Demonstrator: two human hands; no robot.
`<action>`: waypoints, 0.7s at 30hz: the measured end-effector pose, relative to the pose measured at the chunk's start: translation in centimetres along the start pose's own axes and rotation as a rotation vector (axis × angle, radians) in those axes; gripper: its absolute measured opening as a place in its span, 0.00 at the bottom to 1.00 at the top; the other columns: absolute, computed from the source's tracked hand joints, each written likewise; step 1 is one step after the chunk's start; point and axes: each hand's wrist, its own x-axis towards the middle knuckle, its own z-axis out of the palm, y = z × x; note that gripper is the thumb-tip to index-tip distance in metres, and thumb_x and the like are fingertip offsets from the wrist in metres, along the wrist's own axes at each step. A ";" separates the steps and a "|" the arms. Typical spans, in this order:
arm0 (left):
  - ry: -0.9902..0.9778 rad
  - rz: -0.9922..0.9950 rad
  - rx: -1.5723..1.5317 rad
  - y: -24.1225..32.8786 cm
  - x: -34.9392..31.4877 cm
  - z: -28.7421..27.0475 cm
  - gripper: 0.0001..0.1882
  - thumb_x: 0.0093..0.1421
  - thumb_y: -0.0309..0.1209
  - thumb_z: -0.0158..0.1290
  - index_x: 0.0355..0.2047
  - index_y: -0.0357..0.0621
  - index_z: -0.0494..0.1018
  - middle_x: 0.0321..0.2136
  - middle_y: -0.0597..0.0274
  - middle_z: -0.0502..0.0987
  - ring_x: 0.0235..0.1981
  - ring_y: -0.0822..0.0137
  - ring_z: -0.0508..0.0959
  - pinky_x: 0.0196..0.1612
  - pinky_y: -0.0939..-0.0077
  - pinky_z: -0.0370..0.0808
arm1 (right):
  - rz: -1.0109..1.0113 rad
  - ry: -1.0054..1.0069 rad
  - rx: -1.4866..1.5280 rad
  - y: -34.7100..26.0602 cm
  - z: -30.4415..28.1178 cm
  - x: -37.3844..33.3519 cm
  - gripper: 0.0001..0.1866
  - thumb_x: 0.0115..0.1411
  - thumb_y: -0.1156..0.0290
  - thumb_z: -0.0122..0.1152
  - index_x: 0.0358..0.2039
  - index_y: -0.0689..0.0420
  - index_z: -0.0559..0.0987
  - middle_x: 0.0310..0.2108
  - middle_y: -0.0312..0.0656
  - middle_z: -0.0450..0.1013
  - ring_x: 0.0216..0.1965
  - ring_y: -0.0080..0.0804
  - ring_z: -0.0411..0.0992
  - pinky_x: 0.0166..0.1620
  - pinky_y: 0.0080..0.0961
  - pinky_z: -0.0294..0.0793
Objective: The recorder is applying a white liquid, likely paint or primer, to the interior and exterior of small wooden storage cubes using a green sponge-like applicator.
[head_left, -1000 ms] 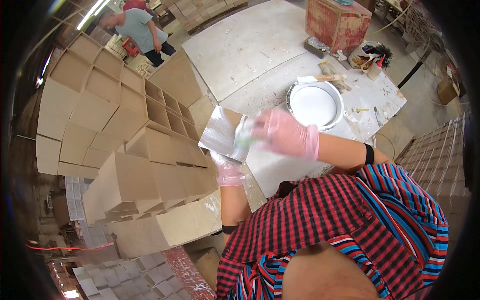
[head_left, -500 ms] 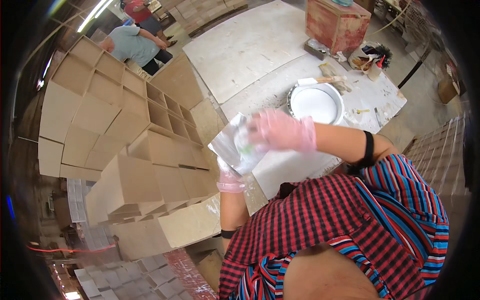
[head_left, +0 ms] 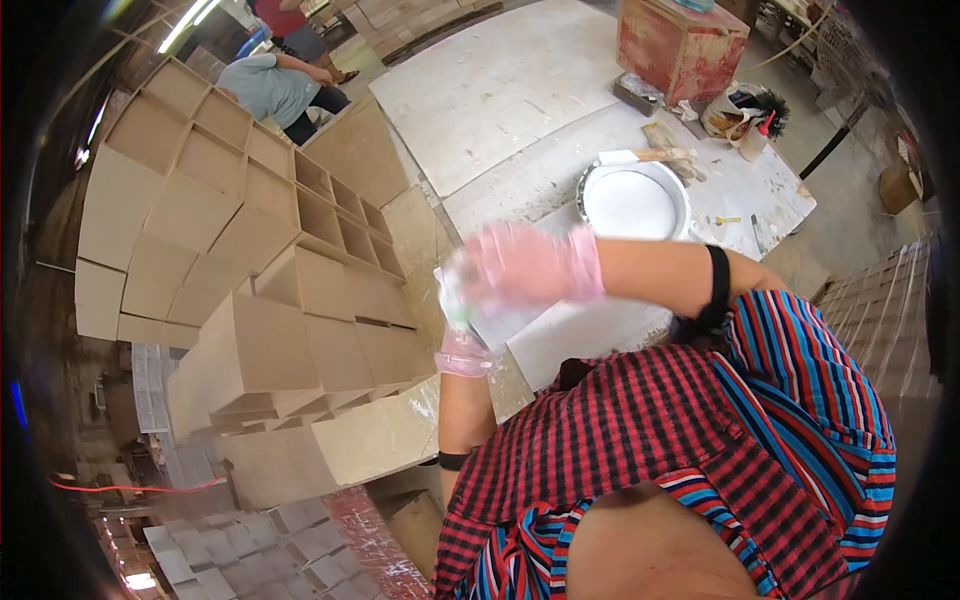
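Observation:
Both my hands wear thin pinkish gloves. My left hand (head_left: 464,350) is below a small, white-coated, box-like piece (head_left: 492,326) and grips it; its fingers are mostly hidden. Over the piece lies my right hand (head_left: 520,268), blurred by motion and closed around a wadded white pad or cloth (head_left: 452,298) with a bit of green on it. The pad presses against the piece at its left side. Just beyond my right wrist stands a round tub (head_left: 684,212) of white paint. A wooden-handled brush (head_left: 650,156) rests across its far rim.
Stacked bare brown boxes (head_left: 280,340) and an open compartment stack (head_left: 200,130) fill the left side. A paint-marked table (head_left: 500,90) extends ahead, with a red-stained crate (head_left: 680,50) and a small bucket (head_left: 722,115) at the far right. Two people are at the far left.
My right hand has moved left and down across the piece, carrying the pad to its left edge. The piece is now more covered by the hand. The view has shifted slightly.

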 end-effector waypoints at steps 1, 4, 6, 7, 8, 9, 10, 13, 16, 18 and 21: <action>0.053 -0.003 0.053 -0.5 0.1 0.5 0.20 0.63 0.37 0.39 0.54 0.45 0.59 0.50 0.58 0.66 0.52 0.63 0.67 0.52 0.66 0.69 | 0.084 0.053 0.010 2.3 0.9 0.1 0.14 0.48 0.61 0.59 0.37 0.46 0.76 0.37 0.38 0.70 0.38 0.36 0.70 0.35 0.32 0.73; 0.154 0.011 0.118 -1.1 0.0 1.0 0.20 0.63 0.36 0.39 0.54 0.45 0.59 0.50 0.57 0.66 0.52 0.63 0.67 0.52 0.67 0.69 | 0.198 0.116 0.072 4.6 0.3 0.2 0.13 0.49 0.61 0.58 0.37 0.45 0.75 0.37 0.39 0.70 0.38 0.38 0.70 0.35 0.33 0.73; 0.135 0.035 0.242 -0.6 -0.6 0.2 0.20 0.63 0.36 0.39 0.54 0.44 0.58 0.51 0.57 0.66 0.52 0.63 0.67 0.52 0.67 0.69 | 0.208 0.117 0.139 3.2 -0.6 0.4 0.13 0.48 0.61 0.58 0.36 0.44 0.75 0.37 0.38 0.70 0.39 0.38 0.70 0.37 0.34 0.73; 0.128 0.036 0.327 -0.4 -1.0 -0.2 0.20 0.63 0.36 0.40 0.55 0.44 0.58 0.51 0.57 0.65 0.52 0.63 0.67 0.52 0.67 0.69 | 0.103 0.040 0.129 0.9 -0.7 0.2 0.13 0.49 0.61 0.58 0.37 0.44 0.75 0.37 0.38 0.70 0.39 0.37 0.70 0.38 0.34 0.73; 0.113 0.026 0.419 -0.2 -1.3 -0.4 0.21 0.63 0.36 0.40 0.55 0.44 0.58 0.51 0.57 0.65 0.52 0.63 0.67 0.52 0.67 0.69 | 0.006 -0.032 0.110 -0.7 -0.7 0.0 0.13 0.49 0.62 0.58 0.37 0.44 0.75 0.37 0.38 0.70 0.40 0.37 0.70 0.40 0.33 0.73; 0.094 0.016 0.462 -0.2 -1.5 -0.3 0.21 0.63 0.36 0.40 0.55 0.44 0.58 0.51 0.57 0.65 0.52 0.63 0.67 0.52 0.67 0.68 | 0.013 -0.031 0.108 -1.2 -0.4 0.0 0.13 0.49 0.62 0.58 0.37 0.44 0.75 0.37 0.38 0.70 0.40 0.37 0.70 0.40 0.33 0.73; 0.079 0.011 0.466 -0.2 -1.6 -0.1 0.21 0.63 0.35 0.40 0.55 0.44 0.58 0.52 0.57 0.65 0.52 0.63 0.67 0.52 0.67 0.68 | -0.038 0.009 0.139 -1.6 0.3 0.1 0.13 0.49 0.61 0.58 0.37 0.44 0.76 0.37 0.38 0.70 0.40 0.37 0.70 0.41 0.34 0.72; 0.111 -0.011 0.264 -1.1 -0.9 1.4 0.21 0.63 0.35 0.41 0.55 0.44 0.57 0.52 0.56 0.64 0.53 0.63 0.67 0.52 0.67 0.68 | 0.079 0.046 0.143 0.8 1.1 1.3 0.13 0.50 0.61 0.57 0.37 0.45 0.76 0.38 0.37 0.70 0.41 0.37 0.69 0.43 0.35 0.71; 0.175 -0.027 0.190 -1.9 -1.2 1.3 0.22 0.62 0.34 0.41 0.56 0.44 0.56 0.53 0.56 0.64 0.53 0.63 0.67 0.53 0.67 0.68 | 0.282 0.094 0.161 4.3 0.5 0.7 0.12 0.51 0.61 0.56 0.38 0.44 0.76 0.39 0.36 0.70 0.41 0.38 0.69 0.44 0.36 0.70; 0.160 -0.002 0.285 -1.3 -1.6 0.6 0.22 0.62 0.34 0.42 0.56 0.44 0.56 0.53 0.56 0.63 0.53 0.63 0.67 0.53 0.67 0.68 | 0.304 0.134 0.218 3.7 -0.3 -0.5 0.12 0.52 0.61 0.55 0.39 0.44 0.75 0.39 0.36 0.70 0.41 0.38 0.69 0.43 0.36 0.70; 0.110 -0.024 0.753 -0.1 -2.3 0.2 0.23 0.62 0.34 0.42 0.57 0.43 0.55 0.54 0.55 0.63 0.53 0.63 0.67 0.53 0.67 0.68 | 0.079 0.040 0.077 -0.8 -1.6 -2.8 0.11 0.52 0.62 0.55 0.38 0.45 0.75 0.39 0.36 0.70 0.41 0.38 0.69 0.43 0.36 0.70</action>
